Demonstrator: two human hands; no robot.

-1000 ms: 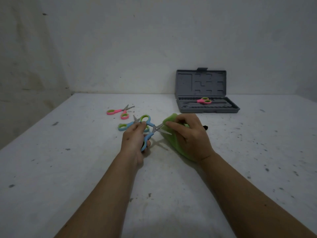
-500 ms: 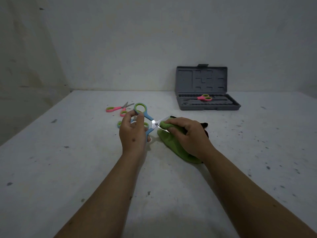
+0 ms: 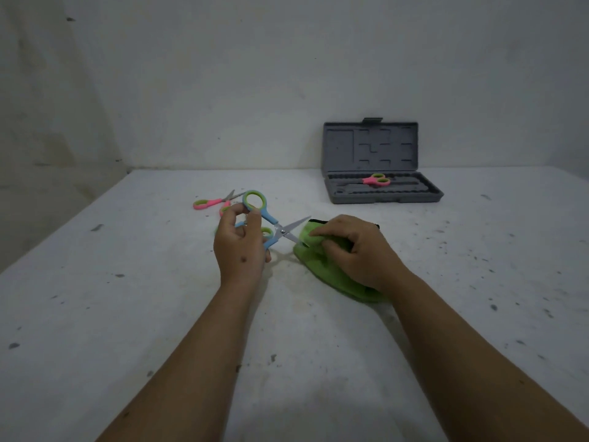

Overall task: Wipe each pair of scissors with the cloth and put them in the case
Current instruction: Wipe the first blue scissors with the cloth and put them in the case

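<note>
My left hand (image 3: 240,247) holds blue-and-green scissors (image 3: 273,225) by the handles, blades spread apart and pointing right. My right hand (image 3: 357,250) grips a green cloth (image 3: 322,269) that rests on the white table, pinched around the lower blade's tip. The upper blade sticks out bare above the cloth. Another blue-and-green pair (image 3: 267,231) lies on the table, mostly hidden behind my left hand. Pink-and-green scissors (image 3: 212,203) lie on the table beyond that hand. The grey case (image 3: 436,196) stands open at the back, with a pink-and-green pair (image 3: 376,180) inside.
The white table (image 3: 127,298) is speckled with dark marks and meets a pale wall at the back and left. The case lid stands upright against the back wall.
My left hand has lifted and turned the scissors, raising one handle ring, and the blades have spread wider. My right hand with the cloth has slid along to the lower blade's tip.
</note>
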